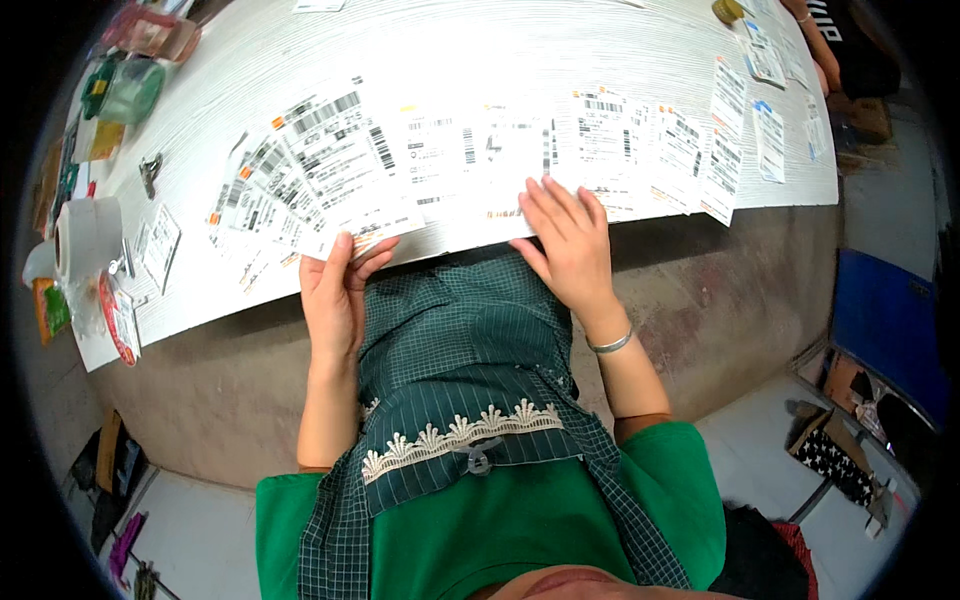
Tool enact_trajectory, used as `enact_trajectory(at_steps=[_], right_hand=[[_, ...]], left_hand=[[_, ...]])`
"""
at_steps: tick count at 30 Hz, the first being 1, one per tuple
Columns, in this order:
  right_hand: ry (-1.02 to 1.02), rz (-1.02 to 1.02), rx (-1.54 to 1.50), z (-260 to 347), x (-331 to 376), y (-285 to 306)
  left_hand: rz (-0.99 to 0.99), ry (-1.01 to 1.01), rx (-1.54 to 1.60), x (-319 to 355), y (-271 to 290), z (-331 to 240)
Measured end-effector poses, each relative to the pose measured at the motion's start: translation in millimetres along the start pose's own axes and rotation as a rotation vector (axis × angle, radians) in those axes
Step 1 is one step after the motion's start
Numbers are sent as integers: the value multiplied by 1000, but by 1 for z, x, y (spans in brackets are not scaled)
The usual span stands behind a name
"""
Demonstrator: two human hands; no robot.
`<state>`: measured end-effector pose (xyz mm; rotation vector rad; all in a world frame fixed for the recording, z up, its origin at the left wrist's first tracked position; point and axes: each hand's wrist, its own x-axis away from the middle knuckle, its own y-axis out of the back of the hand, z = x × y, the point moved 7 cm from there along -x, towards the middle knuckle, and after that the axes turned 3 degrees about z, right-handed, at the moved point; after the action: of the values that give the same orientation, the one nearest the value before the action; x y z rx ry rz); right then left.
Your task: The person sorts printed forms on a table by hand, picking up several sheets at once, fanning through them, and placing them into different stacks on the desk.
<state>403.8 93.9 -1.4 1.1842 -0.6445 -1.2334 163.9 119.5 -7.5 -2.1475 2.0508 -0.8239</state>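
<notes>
- Standing at the white table [600, 30], a person works a row of overlapping paper labels [470, 150] along its near edge.
- Left hand [335, 290] pinches one label [365, 225] by its lower edge, thumb on top.
- Right hand [565, 240] lies flat and spread, grasping nothing, pressing the sheets.
- Labels look light, thin and floppy; corners seem the best hold.

Printed shipping labels [440, 150] lie spread in overlapping rows along the near edge of a white table [600, 50]. The left hand [335, 290] pinches the corner of one label [365, 228] at the edge, while the right hand [565, 240] rests flat, fingers spread, on the labels beside it. A silver bracelet [611, 343] circles the right wrist.
</notes>
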Motion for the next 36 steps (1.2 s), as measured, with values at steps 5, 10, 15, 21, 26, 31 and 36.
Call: enact_trajectory(at_steps=[5,10,15,21,26,31,36], right_hand=[[32,-165,-43,0,25,19],[-97,-444,-169,-22,16,71],[-225,-625,-412,-59,19,79],[-311,-661,-276,-85,33,67],[-145,-262,76,-72,20,48],[-209,-252,18,-87,-7,59],[-443,-140,137,-192,-94,58]], left_hand=[[5,-13,-8,-2,0,4],[34,15,-11,-3,-8,7],[45,18,-6,-2,-9,5],[48,25,2,-1,-6,6],[40,27,17,-2,-8,7],[21,17,-16,-1,-9,7],[37,4,-47,-1,-16,2]])
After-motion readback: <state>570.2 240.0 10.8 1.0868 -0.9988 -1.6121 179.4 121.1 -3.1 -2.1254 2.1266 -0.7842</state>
